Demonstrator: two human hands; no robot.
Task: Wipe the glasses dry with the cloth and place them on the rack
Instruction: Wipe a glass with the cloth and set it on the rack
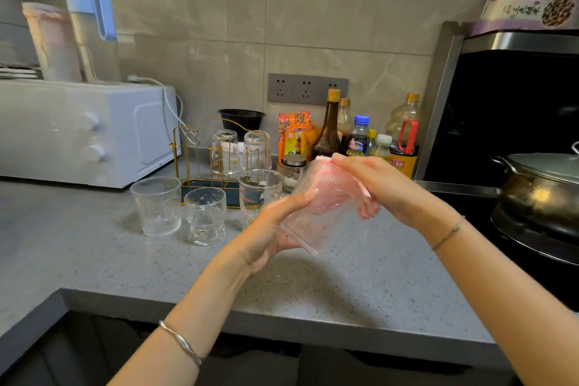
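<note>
The left hand (pixel 275 229) grips the ribbed glass (pixel 316 216) round its lower side, fingers curled, while the right hand (pixel 376 185) pinches the pink cloth (pixel 366 207) against its upper end. It hangs tilted over the counter (pixel 344 285), its long axis running from near left to far right. The rack (pixel 176 163), holding two upturned glasses (pixel 225 150), lies far and left, nearer the left hand, with three standing glasses (pixel 205 216) in between; bottles (pixel 329 135) and a pot (pixel 539 188) stand to the right

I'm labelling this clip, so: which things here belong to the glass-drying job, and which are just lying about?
Job: ribbed glass gripped by left hand; pink cloth held by right hand; three glasses waiting on the counter; gold rack holding two upturned glasses.
Lying about: white oven; bottles; lidded jar; black bowl; pot.
</note>
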